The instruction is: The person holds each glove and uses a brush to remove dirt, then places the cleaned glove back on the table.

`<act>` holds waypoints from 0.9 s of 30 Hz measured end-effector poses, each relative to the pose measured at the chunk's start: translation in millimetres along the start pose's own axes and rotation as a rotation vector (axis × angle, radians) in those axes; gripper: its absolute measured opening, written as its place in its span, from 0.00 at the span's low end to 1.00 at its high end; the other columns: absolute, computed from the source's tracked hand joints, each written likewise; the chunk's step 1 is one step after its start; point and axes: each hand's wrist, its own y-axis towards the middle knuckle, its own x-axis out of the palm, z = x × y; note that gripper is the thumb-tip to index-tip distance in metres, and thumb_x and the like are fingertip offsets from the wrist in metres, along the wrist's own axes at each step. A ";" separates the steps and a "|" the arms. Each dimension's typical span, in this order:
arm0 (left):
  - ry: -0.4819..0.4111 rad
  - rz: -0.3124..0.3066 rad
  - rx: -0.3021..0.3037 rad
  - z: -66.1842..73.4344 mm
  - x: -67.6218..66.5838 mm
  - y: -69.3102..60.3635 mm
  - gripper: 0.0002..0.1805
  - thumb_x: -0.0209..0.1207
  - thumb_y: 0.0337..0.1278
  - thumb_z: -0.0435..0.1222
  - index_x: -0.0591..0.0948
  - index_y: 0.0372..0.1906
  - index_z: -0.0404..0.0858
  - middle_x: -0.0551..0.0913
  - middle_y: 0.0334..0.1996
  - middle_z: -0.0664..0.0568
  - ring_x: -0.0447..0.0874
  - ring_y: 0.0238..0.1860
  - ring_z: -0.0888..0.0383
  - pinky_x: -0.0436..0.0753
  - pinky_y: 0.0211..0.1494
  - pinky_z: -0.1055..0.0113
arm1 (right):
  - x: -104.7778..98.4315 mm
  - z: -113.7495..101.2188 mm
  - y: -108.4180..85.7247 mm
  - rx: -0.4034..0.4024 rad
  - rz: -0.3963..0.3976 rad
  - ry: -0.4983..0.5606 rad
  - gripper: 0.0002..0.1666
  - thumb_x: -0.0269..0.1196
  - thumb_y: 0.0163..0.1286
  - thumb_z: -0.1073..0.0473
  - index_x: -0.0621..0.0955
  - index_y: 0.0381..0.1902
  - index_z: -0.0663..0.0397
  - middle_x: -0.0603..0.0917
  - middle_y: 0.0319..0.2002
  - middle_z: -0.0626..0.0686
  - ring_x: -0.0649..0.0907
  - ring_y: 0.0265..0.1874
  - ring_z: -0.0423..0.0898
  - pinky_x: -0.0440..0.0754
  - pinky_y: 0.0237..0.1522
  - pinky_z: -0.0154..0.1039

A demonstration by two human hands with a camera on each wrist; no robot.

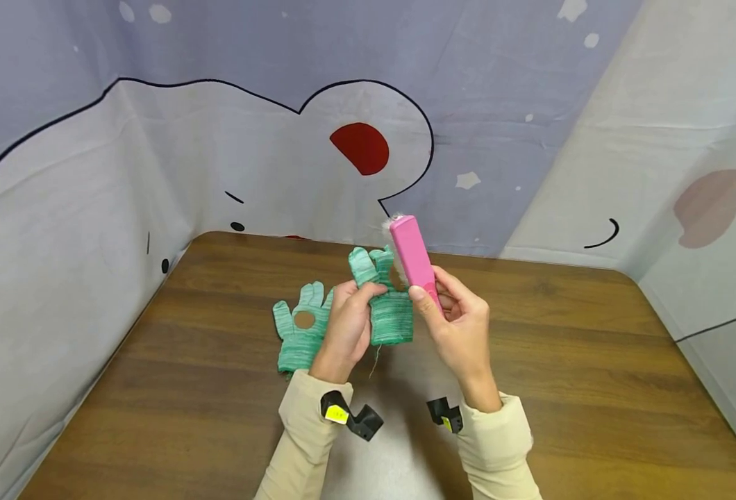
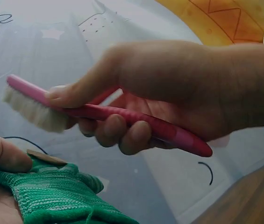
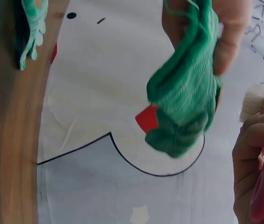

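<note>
My left hand (image 1: 347, 326) pinches a green knitted glove (image 1: 393, 319) above the table, thumb on its palm side near a round brown patch. In my right hand (image 1: 464, 333) is a pink brush (image 1: 413, 251) with pale bristles, gripped by its handle; the bristles face the glove. The left wrist view shows the brush (image 2: 155, 126) with the fingers curled round its handle, bristles (image 2: 36, 112) above the held glove (image 2: 66, 193). Whether bristles and glove touch, I cannot tell. A second green glove (image 1: 299, 347) lies flat on the table, left of my left hand, with a similar brown round spot.
The brown wooden table (image 1: 580, 361) extends on both sides of my hands. Behind it hangs a printed cloth (image 1: 249, 160) that also runs along both sides. A loose thread (image 1: 376, 361) dangles from the held glove.
</note>
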 end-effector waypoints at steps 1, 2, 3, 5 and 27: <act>0.015 -0.007 0.006 0.0 0.3 -0.2 0.11 0.47 0.53 0.24 0.76 0.39 0.24 0.80 0.34 0.47 0.80 0.35 0.56 0.80 0.39 0.63 | 2.8 -3.2 -0.7 -0.006 -0.012 -0.017 0.21 0.63 0.57 0.73 0.76 0.50 0.72 0.81 0.37 0.68 0.83 0.28 0.39 0.80 0.29 0.28; 0.034 -0.014 0.011 0.2 0.6 -0.6 0.12 0.47 0.53 0.24 0.75 0.41 0.23 0.80 0.35 0.47 0.80 0.36 0.57 0.80 0.40 0.63 | 5.5 -6.2 -1.6 -0.012 -0.022 -0.042 0.21 0.63 0.56 0.73 0.76 0.49 0.72 0.81 0.37 0.67 0.82 0.28 0.38 0.79 0.29 0.27; 0.050 -0.019 0.017 0.4 0.9 -1.1 0.13 0.47 0.53 0.24 0.75 0.43 0.22 0.81 0.36 0.47 0.81 0.37 0.57 0.80 0.41 0.63 | 8.2 -9.3 -2.4 -0.024 -0.029 -0.080 0.21 0.64 0.56 0.73 0.76 0.49 0.74 0.81 0.36 0.67 0.82 0.28 0.38 0.79 0.29 0.27; 0.083 -0.022 0.025 1.0 1.3 -2.0 0.15 0.48 0.54 0.25 0.74 0.47 0.22 0.81 0.38 0.47 0.81 0.38 0.57 0.80 0.42 0.63 | 11.4 -9.6 -3.0 -0.038 -0.034 -0.158 0.21 0.65 0.55 0.71 0.77 0.48 0.73 0.81 0.33 0.64 0.81 0.26 0.40 0.78 0.27 0.27; -0.012 0.064 -0.081 -1.1 -3.5 2.2 0.09 0.47 0.53 0.25 0.74 0.39 0.27 0.81 0.29 0.45 0.81 0.30 0.55 0.81 0.34 0.62 | 4.5 18.2 0.4 -0.153 0.031 -0.435 0.21 0.66 0.58 0.57 0.80 0.48 0.59 0.80 0.27 0.53 0.76 0.19 0.41 0.71 0.18 0.33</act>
